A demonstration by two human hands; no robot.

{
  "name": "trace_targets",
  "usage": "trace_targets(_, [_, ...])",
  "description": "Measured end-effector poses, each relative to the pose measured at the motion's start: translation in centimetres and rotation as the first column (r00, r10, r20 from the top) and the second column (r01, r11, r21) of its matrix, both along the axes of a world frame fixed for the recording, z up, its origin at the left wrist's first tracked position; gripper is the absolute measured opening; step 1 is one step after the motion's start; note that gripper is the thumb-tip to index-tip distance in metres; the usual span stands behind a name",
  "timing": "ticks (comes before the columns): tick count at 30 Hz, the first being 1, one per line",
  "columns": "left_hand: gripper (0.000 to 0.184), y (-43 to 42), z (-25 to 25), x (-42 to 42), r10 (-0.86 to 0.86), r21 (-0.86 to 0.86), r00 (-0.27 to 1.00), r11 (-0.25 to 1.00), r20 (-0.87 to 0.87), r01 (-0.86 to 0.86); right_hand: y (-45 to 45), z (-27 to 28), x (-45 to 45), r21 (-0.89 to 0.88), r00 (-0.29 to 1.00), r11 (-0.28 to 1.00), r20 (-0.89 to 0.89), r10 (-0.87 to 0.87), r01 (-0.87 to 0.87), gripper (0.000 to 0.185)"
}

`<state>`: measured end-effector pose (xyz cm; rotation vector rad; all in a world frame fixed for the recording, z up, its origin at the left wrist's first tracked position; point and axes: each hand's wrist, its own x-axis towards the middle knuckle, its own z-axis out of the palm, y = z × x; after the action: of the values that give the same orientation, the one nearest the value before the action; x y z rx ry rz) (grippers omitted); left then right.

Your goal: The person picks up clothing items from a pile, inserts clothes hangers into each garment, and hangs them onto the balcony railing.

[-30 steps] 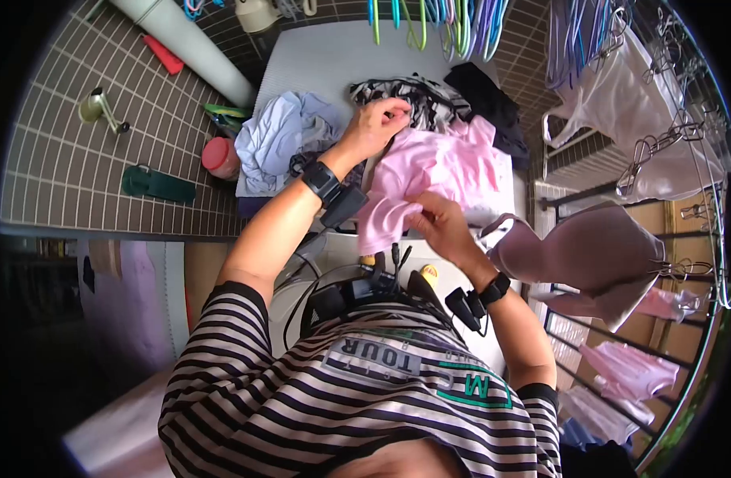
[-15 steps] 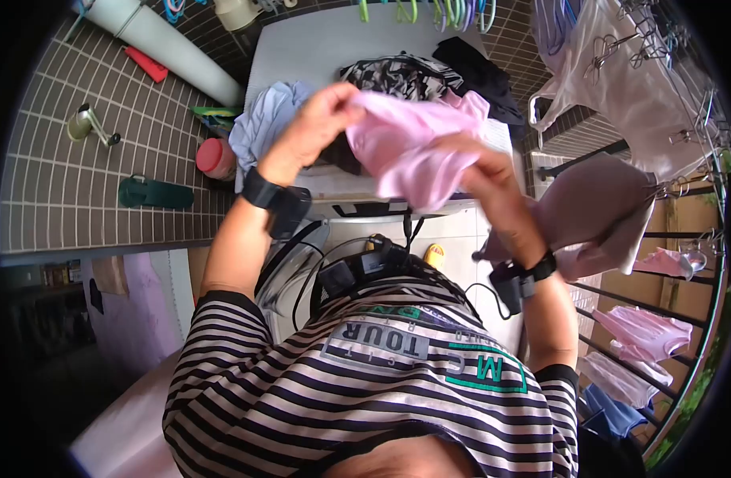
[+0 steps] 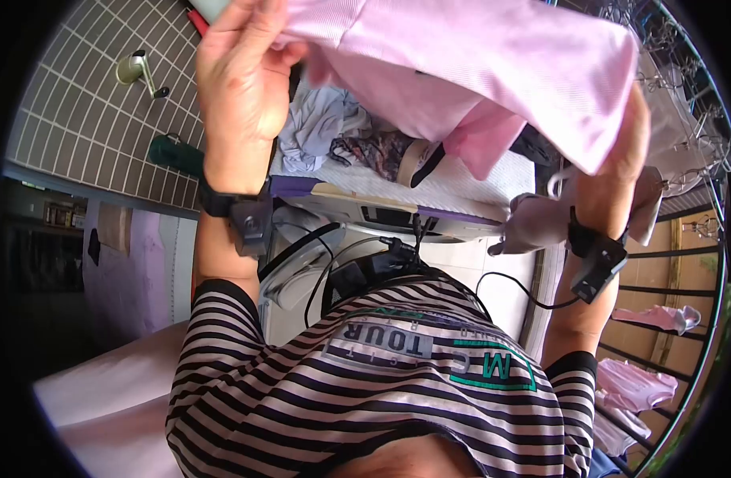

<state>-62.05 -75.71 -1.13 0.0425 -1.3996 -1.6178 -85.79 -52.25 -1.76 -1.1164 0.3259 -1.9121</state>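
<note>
A pink ribbed garment (image 3: pixel 477 56) is stretched out high in front of me, one part hanging lower in the middle. My left hand (image 3: pixel 244 84) grips its left edge between thumb and fingers. At the opposite end, my right hand (image 3: pixel 627 139) is closed on the cloth, its fingers mostly hidden behind the fabric. Below the garment lie a light grey-blue crumpled cloth (image 3: pixel 322 119) and a dark patterned cloth (image 3: pixel 373 151) on a white surface (image 3: pixel 485 179).
A washing machine (image 3: pixel 397 211) stands below the cloths. On the right, a rack with metal clips (image 3: pixel 704 151) and a railing with a pink garment (image 3: pixel 632 382) stand close to my right arm. A tiled wall (image 3: pixel 78 111) with a crank handle (image 3: pixel 142 72) is on the left.
The pink garment has risen nearer to the camera and spread wide. My hands have moved up and farther apart, and both still hold it.
</note>
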Motion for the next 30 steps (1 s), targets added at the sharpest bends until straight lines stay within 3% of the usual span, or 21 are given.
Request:
trace_targets(3, [0.027, 6.1, 3.6, -3.3, 0.32, 0.108, 0.941, 0.945, -0.109, -0.309, 0.6, 0.6, -1.2, -0.13, 0.927, 0.929, -0.109, -0.36, 0.345, 0.031])
trace_targets(5, [0.04, 3.2, 1.8, -0.5, 0.156, -0.378, 0.986, 0.917, 0.054, -0.125, 0.6, 0.7, -1.9, -0.075, 0.822, 0.857, -0.251, -0.511, 0.509, 0.032])
trace_targets(6, [0.04, 2.6, 1.1, -0.8, 0.158, -0.443, 0.979, 0.892, 0.126, -0.087, 0.6, 0.8, -2.2, -0.053, 0.756, 0.809, -0.325, -0.568, 0.585, 0.032])
trace_targets(7, [0.033, 1.4, -0.1, -1.0, 0.273, -0.505, 0.918, 0.857, 0.286, -0.098, 0.7, 0.4, -1.7, -0.098, 0.413, 0.556, -0.567, -0.713, 0.825, 0.033])
trace_targets(9, [0.02, 0.8, -1.2, -1.1, 0.451, -0.626, 0.735, 0.778, 0.506, -0.047, -0.2, -2.0, -3.2, 0.024, 0.3, 0.395, -0.693, -0.655, 0.919, 0.035])
trace_targets(10, [0.015, 1.1, -1.4, -1.4, 0.515, -0.678, 0.64, 0.735, 0.57, 0.011, -0.6, -3.3, -3.5, 0.118, 0.327, 0.358, -0.722, -0.609, 0.926, 0.037])
trace_targets(11, [0.016, 0.9, -2.5, -1.8, 0.525, -0.703, 0.64, 0.71, 0.561, 0.034, -1.5, -3.8, -3.4, 0.204, 0.364, 0.33, -0.748, -0.555, 0.922, 0.039])
trace_targets(12, [0.02, 0.7, -3.4, -2.3, 0.522, -0.789, 0.717, 0.611, 0.463, 0.065, -2.4, -4.5, -2.6, 0.286, 0.418, 0.315, -0.73, -0.541, 0.905, 0.043])
trace_targets(14, [0.023, 1.4, -4.5, -3.4, 0.355, -0.708, 0.787, 0.692, 0.505, 0.142, -3.1, -5.1, 0.4, 0.171, 0.394, 0.419, -0.749, -0.533, 0.892, 0.046])
trace_targets(15, [0.025, 1.3, -5.5, -4.0, 0.449, -0.834, 0.808, 0.544, 0.382, 0.092, -3.0, -4.1, 2.2, 0.263, 0.44, 0.436, -0.814, -0.379, 0.861, 0.051])
trace_targets(16, [0.026, 1.8, -5.8, -4.8, 0.44, -0.868, 0.848, 0.495, 0.297, 0.047, -4.0, -4.9, 2.7, -0.038, 0.224, 0.57, -0.897, -0.381, 0.821, 0.057])
trace_targets(18, [0.027, 2.8, -5.3, -5.8, 0.356, -0.844, 0.879, 0.529, 0.318, 0.091, -5.2, -5.8, 5.5, -0.114, 0.237, 0.685, -0.887, -0.396, 0.72, 0.062])
trace_targets(20, [0.028, 3.4, -4.5, -5.8, 0.257, -0.637, 0.75, 0.723, 0.609, 0.269, -5.6, -4.8, 6.4, -0.019, 0.179, 0.604, -0.948, -0.265, 0.797, 0.054])
trace_targets(21, [0.031, 3.6, -4.3, -5.8, 0.185, -0.503, 0.661, 0.799, 0.728, 0.331, -5.7, -5.0, 5.9, -0.136, 0.129, 0.575, -0.909, -0.397, 0.807, 0.043])
trace_targets(22, [0.035, 3.8, -5.2, -5.8, 0.096, -0.458, 0.721, 0.827, 0.687, 0.327, -5.6, -5.0, 5.6, -0.106, 0.153, 0.52, -0.889, -0.431, 0.848, 0.034])
trace_targets(24, [0.046, 4.4, -8.1, -5.9, -0.077, -0.36, 0.818, 0.872, 0.57, 0.333, -5.2, -4.6, 5.0, 0.094, 0.375, 0.537, -0.814, -0.444, 0.839, 0.03])
trace_targets(25, [0.052, 5.3, -8.7, -6.0, -0.028, -0.447, 0.863, 0.846, 0.505, 0.289, -5.0, -4.2, 5.0, 0.06, 0.355, 0.534, -0.809, -0.469, 0.843, 0.025])
trace_targets(26, [0.044, 5.9, -9.2, -5.6, 0.107, -0.523, 0.836, 0.82, 0.539, 0.232, -4.7, -3.4, 5.3, 0.064, 0.407, 0.56, -0.754, -0.515, 0.826, 0.024])
trace_targets(28, [0.036, 6.4, -8.3, -4.5, 0.035, -0.238, 0.601, 0.935, 0.798, 0.262, -3.4, -1.9, 5.6, 0.105, 0.457, 0.557, -0.704, -0.544, 0.824, 0.023])
trace_targets(30, [0.029, 4.4, -10.9, -4.2, 0.173, -0.498, 0.825, 0.855, 0.538, 0.145, -2.0, -0.8, 4.8, 0.142, 0.411, 0.472, -0.739, -0.535, 0.87, 0.021])
